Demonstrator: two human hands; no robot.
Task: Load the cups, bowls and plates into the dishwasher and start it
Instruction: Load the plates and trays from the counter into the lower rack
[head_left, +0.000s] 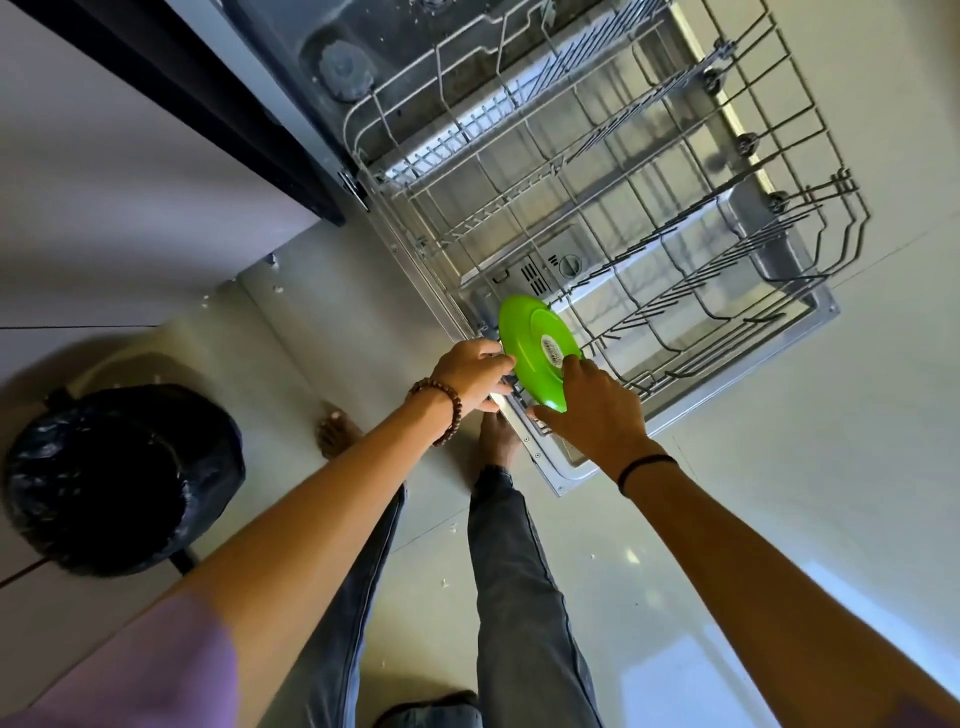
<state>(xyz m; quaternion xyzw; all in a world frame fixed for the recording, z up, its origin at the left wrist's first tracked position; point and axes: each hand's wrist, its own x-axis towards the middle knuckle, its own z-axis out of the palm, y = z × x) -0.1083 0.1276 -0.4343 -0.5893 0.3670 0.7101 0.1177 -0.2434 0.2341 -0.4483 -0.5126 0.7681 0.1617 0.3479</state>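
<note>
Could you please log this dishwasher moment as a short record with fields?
Plate: green plate, on edge at the near corner of the rack
Left hand: left hand touching the plate's left rim
Right hand: right hand holding its lower right edge
Rack: lower rack pulled out, otherwise empty
Nearby: black-lined bin on the floor, left

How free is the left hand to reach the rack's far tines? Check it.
Probably free. The left hand only steadies the green plate at the rack's near corner, and the rack beyond holds no dishes, though the reach looks long.
</note>
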